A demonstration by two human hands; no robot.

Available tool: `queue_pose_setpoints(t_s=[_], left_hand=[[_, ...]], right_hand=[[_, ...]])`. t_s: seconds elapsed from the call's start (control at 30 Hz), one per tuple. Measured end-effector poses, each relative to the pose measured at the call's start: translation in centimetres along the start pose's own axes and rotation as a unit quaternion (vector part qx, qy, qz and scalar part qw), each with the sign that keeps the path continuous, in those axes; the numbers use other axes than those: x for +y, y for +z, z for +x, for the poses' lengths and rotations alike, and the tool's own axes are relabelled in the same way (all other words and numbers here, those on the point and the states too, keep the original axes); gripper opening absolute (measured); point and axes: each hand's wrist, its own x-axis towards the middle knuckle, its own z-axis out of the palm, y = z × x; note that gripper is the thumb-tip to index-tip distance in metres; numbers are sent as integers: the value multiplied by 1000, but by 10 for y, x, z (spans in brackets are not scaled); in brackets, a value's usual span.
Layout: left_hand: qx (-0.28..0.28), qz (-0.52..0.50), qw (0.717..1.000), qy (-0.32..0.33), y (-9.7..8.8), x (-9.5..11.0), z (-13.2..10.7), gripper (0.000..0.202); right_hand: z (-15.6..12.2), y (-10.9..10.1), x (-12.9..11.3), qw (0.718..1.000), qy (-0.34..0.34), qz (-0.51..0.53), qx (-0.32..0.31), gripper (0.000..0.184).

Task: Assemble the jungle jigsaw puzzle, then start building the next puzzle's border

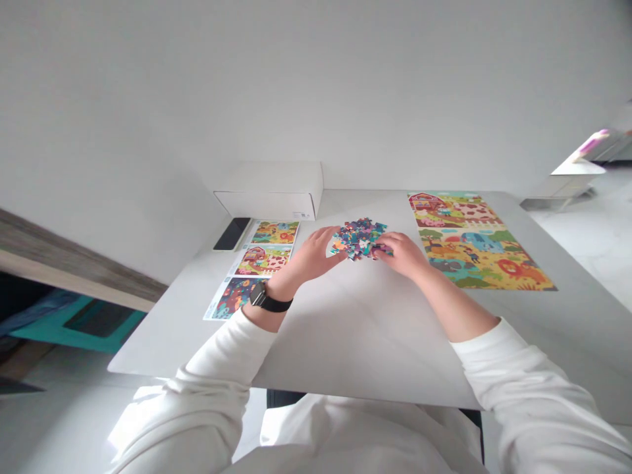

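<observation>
Head view | puzzle pieces (361, 236) heaped | left hand (316, 253) parted around left edge | right hand (405, 255) at right edge, grip unclear

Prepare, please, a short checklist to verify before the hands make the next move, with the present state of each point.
1. Left hand and right hand on opposite sides of the puzzle pieces: ok.
2. Pieces gathered in one pile: ok.
3. Pile apart from the large colourful pictures on the right: ok.
4. Lowest small picture on the left fully visible: not ok, the left forearm and watch partly cover it.
5. Every piece face up: cannot tell, they overlap.
</observation>
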Motion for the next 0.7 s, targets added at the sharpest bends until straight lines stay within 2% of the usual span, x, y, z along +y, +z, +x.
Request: queue_pose_setpoints(t_s=[0.1, 0.2, 0.3, 0.4, 0.47, 0.53, 0.6, 0.7], left_hand=[[66, -74, 995, -24, -18, 10, -9, 58], [118, -160, 978, -67, -18, 14, -4, 41], [140, -293, 939, -114, 0, 15, 3, 30], [156, -401, 882, -190, 27, 18, 6, 24], [160, -433, 855, -236, 44, 17, 6, 21], [153, -408, 862, -259, 56, 14, 6, 20], [136, -335, 899, -248, 61, 7, 7, 18], [114, -183, 962, -169, 57, -4, 7, 18]], right_hand=[[1, -10, -34, 999, -1, 41, 6, 17], [-1, -12, -65, 999, 4, 44, -4, 15], [-7, -8, -75, 999, 33, 24, -24, 14], [-18, -4, -62, 997, 79, 1, -24, 16], [-24, -3, -48, 993, 115, -12, -14, 19], [-27, -1, -35, 990, 139, -17, -5, 21], [-26, 3, -26, 990, 142, -22, 7, 22], [-19, 15, -19, 991, 116, -51, 34, 23]])
